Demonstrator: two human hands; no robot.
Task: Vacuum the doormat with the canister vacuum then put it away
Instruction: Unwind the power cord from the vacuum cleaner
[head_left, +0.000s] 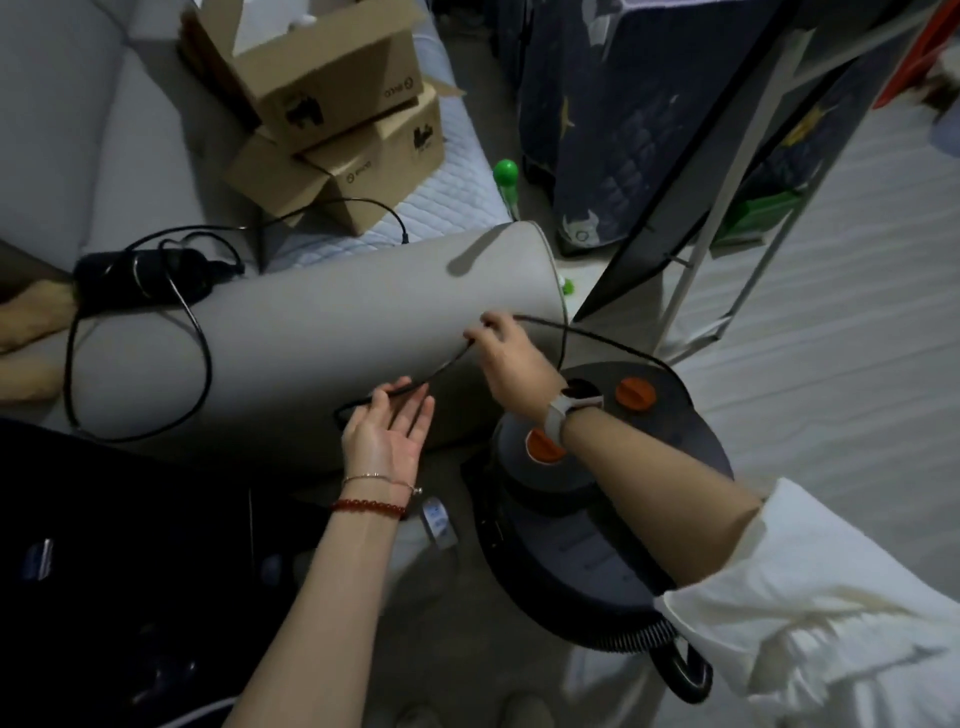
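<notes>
A dark grey canister vacuum with orange knobs stands on the floor at lower right, its ribbed hose leaving at the bottom. A black power cord runs from the vacuum across the front of a grey sofa armrest. My right hand, with a watch on the wrist, pinches the cord above the vacuum. My left hand is palm-up with fingers spread, and the cord lies across its fingers near the thumb. No doormat is in view.
The grey sofa armrest carries a black power strip with looped cables. Cardboard boxes are stacked on the sofa seat. A white rack and a dark patterned cover stand at right. A dark bag lies at lower left.
</notes>
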